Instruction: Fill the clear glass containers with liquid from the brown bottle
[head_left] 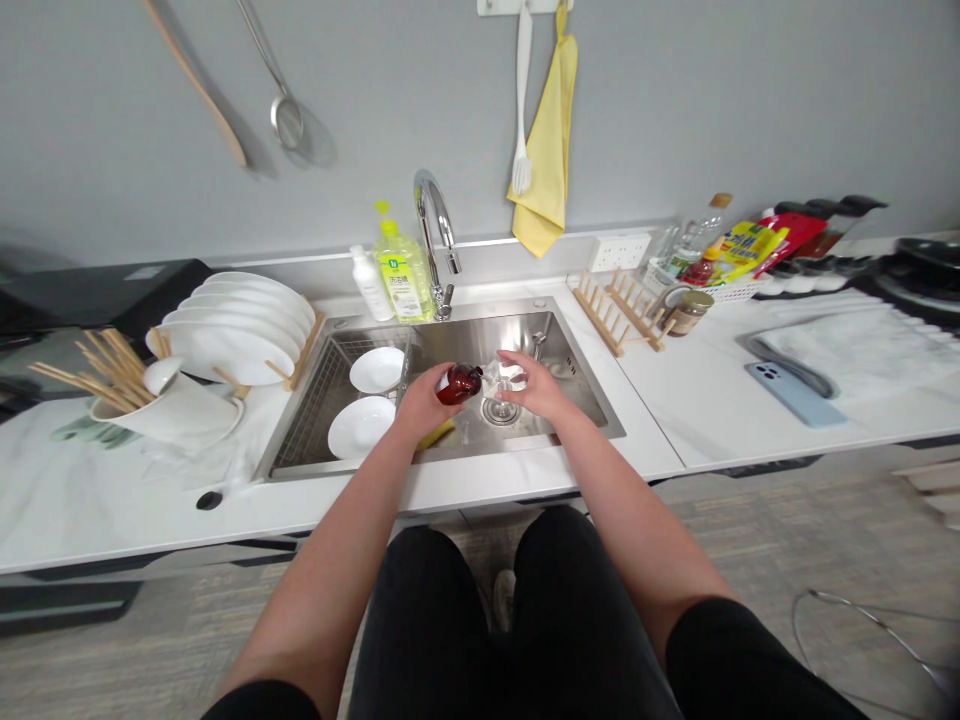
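Over the steel sink, my left hand [421,408] is wrapped round a dark red-brown bottle [462,383]. The bottle lies tilted, its narrow neck pointing right. Close to that neck, my right hand [541,388] has its fingers curled round a clear, glass-like thing [495,380], whose exact kind is hard to make out. Bottle neck and clear thing are very near each other; I cannot tell whether they touch. Below the hands is the sink drain [500,411]. A yellow sponge-like thing [436,434] shows partly from behind my left wrist.
Two white bowls [361,427] sit in the rack at the sink's left. Behind stand a faucet [431,220] and a dish soap bottle [405,275]. Plates [225,335] and a chopstick holder [176,405] are left; a wooden rack [626,310], a jar [690,312] and a phone [795,393] right.
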